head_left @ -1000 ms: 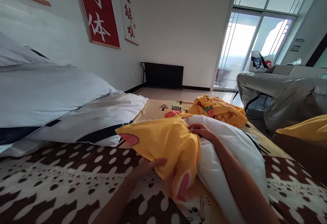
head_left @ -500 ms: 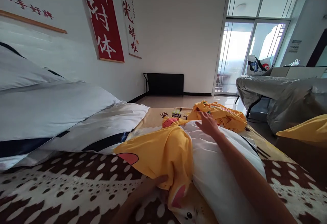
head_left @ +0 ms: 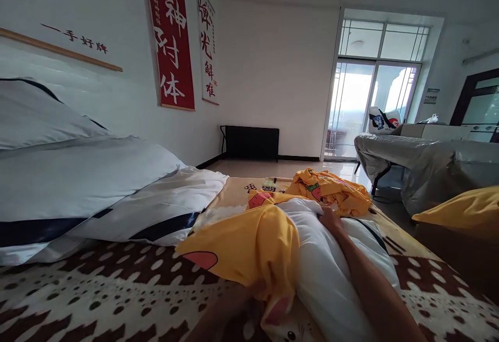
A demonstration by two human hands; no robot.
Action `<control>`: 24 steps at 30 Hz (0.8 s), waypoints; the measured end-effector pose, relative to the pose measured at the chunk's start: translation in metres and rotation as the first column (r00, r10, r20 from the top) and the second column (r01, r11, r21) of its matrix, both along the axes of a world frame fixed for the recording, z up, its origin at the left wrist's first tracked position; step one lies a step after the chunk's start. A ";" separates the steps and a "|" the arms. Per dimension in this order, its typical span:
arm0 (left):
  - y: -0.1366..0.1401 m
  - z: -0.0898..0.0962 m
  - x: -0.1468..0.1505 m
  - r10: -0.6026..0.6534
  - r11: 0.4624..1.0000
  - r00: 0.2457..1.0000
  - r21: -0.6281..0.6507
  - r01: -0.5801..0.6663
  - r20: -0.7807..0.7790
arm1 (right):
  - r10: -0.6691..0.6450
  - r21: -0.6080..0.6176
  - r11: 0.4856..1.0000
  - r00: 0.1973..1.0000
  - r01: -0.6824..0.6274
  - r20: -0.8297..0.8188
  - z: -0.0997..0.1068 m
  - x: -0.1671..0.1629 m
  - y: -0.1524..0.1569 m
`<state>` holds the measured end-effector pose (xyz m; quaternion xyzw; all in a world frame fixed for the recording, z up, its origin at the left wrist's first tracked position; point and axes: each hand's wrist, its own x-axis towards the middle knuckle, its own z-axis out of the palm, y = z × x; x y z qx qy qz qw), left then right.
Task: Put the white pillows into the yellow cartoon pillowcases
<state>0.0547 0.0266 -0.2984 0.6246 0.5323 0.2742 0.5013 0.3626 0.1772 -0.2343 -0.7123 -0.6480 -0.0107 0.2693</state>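
A yellow pillowcase (head_left: 237, 238) with pink patches and a cat face is drawn partway over a white pillow (head_left: 323, 264) on the bed. My left hand (head_left: 251, 298) is closed on the near edge of the pillowcase, its fingers partly hidden in the folds. At the pillow's far side, my right hand (head_left: 329, 218) pinches the white fabric near its corner. Just beyond that hand lies a crumpled yellow cloth (head_left: 339, 191) with a carrot print.
White pillows (head_left: 89, 175) with dark bands are piled at the left against the wall. Under everything spreads a brown and cream blanket (head_left: 128, 290). A plastic-covered table (head_left: 429, 157) stands at right, near a yellow fabric corner (head_left: 463, 207). A black panel (head_left: 251, 143) leans at the far wall.
My right hand has come down from hovering open above the pillow's far edge and now grips it, bunching the fabric. My left hand keeps its hold. The view has tilted up slightly.
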 end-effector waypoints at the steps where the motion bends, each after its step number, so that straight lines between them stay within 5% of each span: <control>1: -0.005 0.005 0.005 -0.037 0.999 0.999 0.012 0.037 -0.038 | -0.023 0.036 0.999 1.000 0.023 -0.010 0.008 -0.002 -0.002; 5: -0.029 0.034 0.025 -0.287 0.923 0.951 0.231 0.307 -0.116 | -0.080 0.231 0.969 0.996 0.086 -0.034 0.053 -0.012 -0.012; 7: -0.041 0.053 0.034 -0.394 0.847 0.907 0.325 0.421 -0.148 | -0.058 0.437 0.898 0.998 0.049 0.006 0.080 -0.014 -0.019; 9: -0.049 0.075 0.038 -0.395 0.797 0.895 0.406 0.447 -0.209 | -0.060 0.703 0.710 0.993 -0.031 0.105 0.107 -0.014 -0.026; 12: -0.042 0.107 0.032 -0.115 0.717 0.958 0.645 0.264 -0.264 | -0.172 0.923 0.359 0.963 -0.135 0.208 0.140 -0.006 -0.040; 15: -0.009 0.130 0.011 0.192 0.534 0.981 0.835 -0.130 0.030 | -0.222 0.957 0.181 0.938 -0.228 0.265 0.151 0.011 -0.060; 17: 0.025 0.135 -0.008 0.291 0.426 0.884 0.777 -0.463 0.367 | -0.189 0.920 0.153 0.904 -0.360 0.384 0.140 0.027 -0.075; 18: 0.043 0.134 -0.018 0.304 0.417 0.804 0.687 -0.595 0.511 | -0.162 0.879 0.167 0.867 -0.446 0.471 0.130 0.035 -0.082; 21: 0.090 0.122 -0.038 0.355 0.499 0.581 0.377 -0.780 0.733 | -0.055 0.668 0.307 0.688 -0.678 0.723 0.087 0.060 -0.098; 24: 0.116 0.108 -0.040 0.327 0.610 0.577 0.299 -0.734 0.749 | 0.020 0.577 0.429 0.646 -0.695 0.763 0.051 0.077 -0.105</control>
